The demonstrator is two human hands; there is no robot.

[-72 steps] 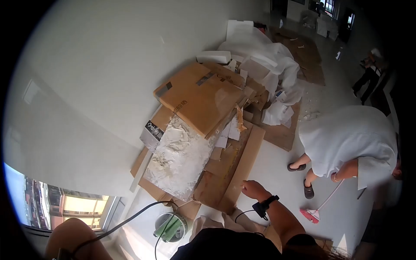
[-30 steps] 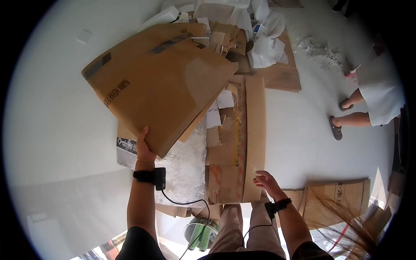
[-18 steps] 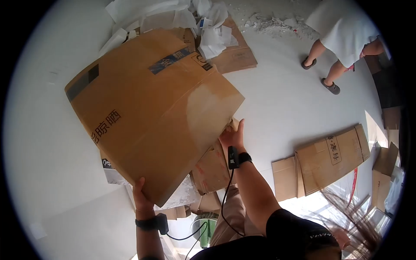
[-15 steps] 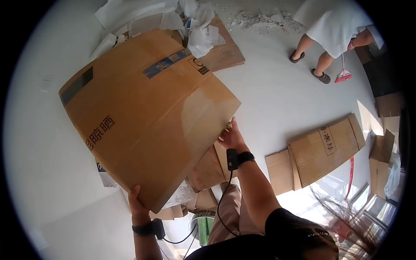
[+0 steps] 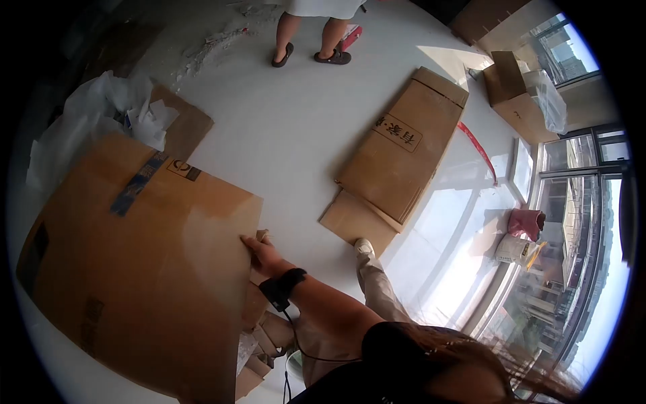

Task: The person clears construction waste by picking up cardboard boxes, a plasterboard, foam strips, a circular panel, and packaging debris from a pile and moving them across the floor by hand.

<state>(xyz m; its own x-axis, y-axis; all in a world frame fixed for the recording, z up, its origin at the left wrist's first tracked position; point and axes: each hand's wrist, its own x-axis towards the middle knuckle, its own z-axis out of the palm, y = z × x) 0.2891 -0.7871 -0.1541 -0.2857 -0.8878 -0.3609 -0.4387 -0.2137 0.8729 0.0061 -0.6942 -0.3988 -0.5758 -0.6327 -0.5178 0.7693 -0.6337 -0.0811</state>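
A large flattened cardboard box [image 5: 141,269] with blue tape and printed marks fills the left side of the view, held up tilted above the floor. My right hand [image 5: 264,257] grips its right edge, fingers closed around the board. My left hand does not show; the lower part of the box runs to the bottom of the view. Right of my hand, more flattened cardboard boxes [image 5: 404,148] lie stacked on the floor, my shoe [image 5: 364,248] at their near end.
White plastic wrap [image 5: 101,108] heaps at the left near another cardboard piece [image 5: 185,131]. A person's legs [image 5: 333,37] stand at the back by a red dustpan [image 5: 351,38]. An open carton [image 5: 515,101], a red strip [image 5: 479,151] and sacks [image 5: 518,246] lie along the windows.
My view has turned right toward the windows. The held box now sits farther left, and my left hand has gone from sight. My foot now shows beside the stacked boxes.
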